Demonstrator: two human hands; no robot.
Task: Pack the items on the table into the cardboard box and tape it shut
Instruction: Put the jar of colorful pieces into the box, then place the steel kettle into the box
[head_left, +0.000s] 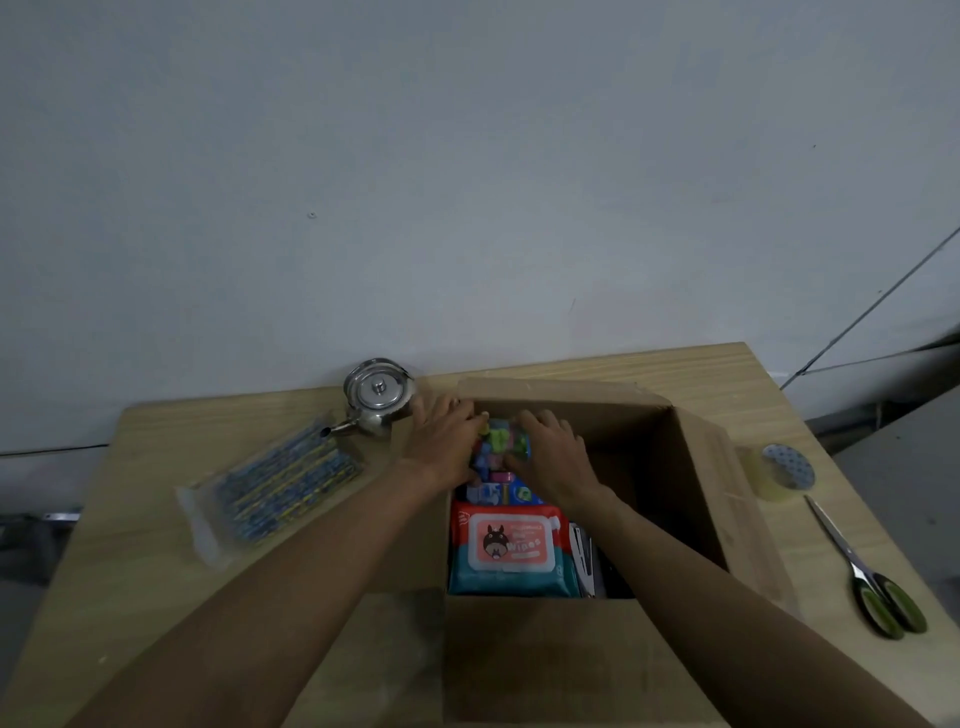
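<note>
The open cardboard box (691, 483) sits at the table's (727, 374) centre, flaps folded outward. Inside, at its 6 o'clock end, lies a pack of wipes (511, 551) with a pink lid, a dark object just beside it at 3 o'clock, too dim to name. At the box's 11 o'clock corner both arms reach in: the left hand (444, 441) and right hand (556, 457) cup a clear bag of colourful pieces (496, 447) from either side, fingers curled around it. At 9 o'clock outside the box rest a steel kettle (379, 397) and a blue patterned packet (280, 488); at 3 o'clock, a tape roll (784, 473) and scissors (872, 577).
</note>
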